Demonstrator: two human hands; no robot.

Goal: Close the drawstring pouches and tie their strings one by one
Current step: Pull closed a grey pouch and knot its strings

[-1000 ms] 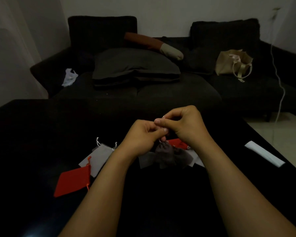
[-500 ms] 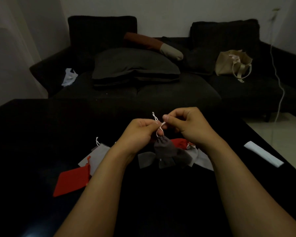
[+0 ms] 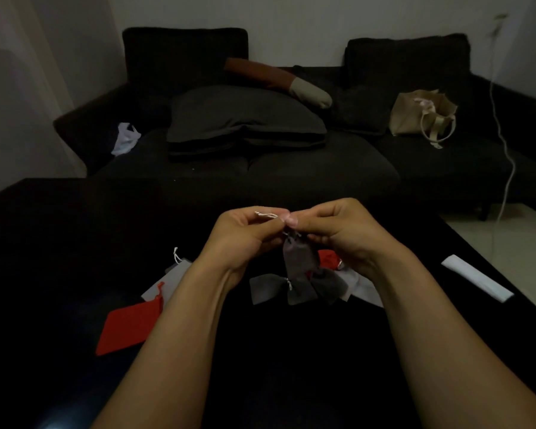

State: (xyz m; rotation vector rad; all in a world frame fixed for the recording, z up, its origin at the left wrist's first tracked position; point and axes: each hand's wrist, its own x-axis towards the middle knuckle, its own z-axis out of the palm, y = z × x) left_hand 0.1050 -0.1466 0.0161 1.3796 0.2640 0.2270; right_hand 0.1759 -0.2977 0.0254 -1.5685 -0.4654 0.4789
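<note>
I have the grey pouch (image 3: 299, 261) hanging just below my fingertips, above the other pouches (image 3: 279, 289) lying on the dark table (image 3: 59, 243). My left hand (image 3: 242, 239) pinches the white string (image 3: 266, 215), its end poking out past those fingers, while my right hand (image 3: 338, 230) is curled at the pouch neck, pinching there I think. To tie well, I should keep both pinches close to the gathered neck and pull evenly outward so the knot seats without the mouth reopening.

grey pouch (image 3: 299, 258), red pouch (image 3: 127, 328), seemingly black table (image 3: 59, 243)
</note>
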